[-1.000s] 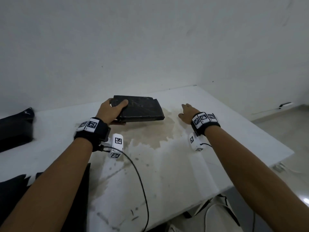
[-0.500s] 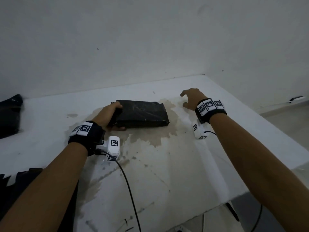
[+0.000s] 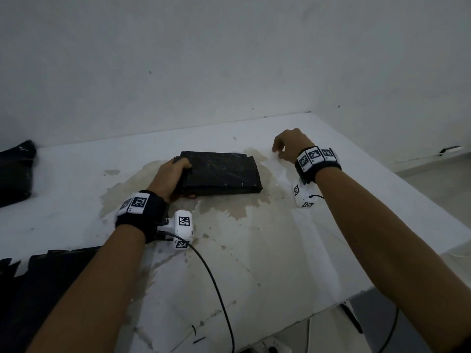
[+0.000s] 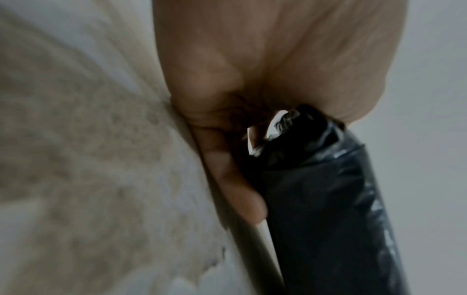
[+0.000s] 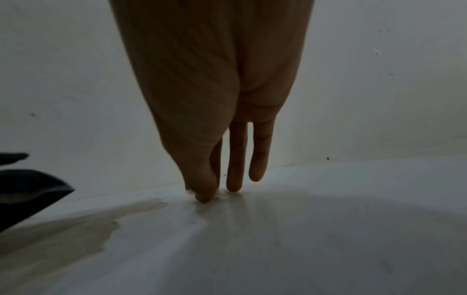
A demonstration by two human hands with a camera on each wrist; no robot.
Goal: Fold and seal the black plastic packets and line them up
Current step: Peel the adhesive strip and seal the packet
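The white table (image 3: 293,263) carries a folded black packet (image 3: 224,174) toward its far edge, on a brown stain (image 3: 224,210) — the left hand (image 3: 170,178) grips its left end; the right hand (image 3: 290,146) — fingers (image 5: 233,169) released — touches bare table beside it.

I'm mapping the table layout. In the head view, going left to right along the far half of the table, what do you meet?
Crumpled black plastic bag at the left edge → left hand gripping the folded black plastic packet's end → folded black plastic packet → right hand, fingertips on the white table.
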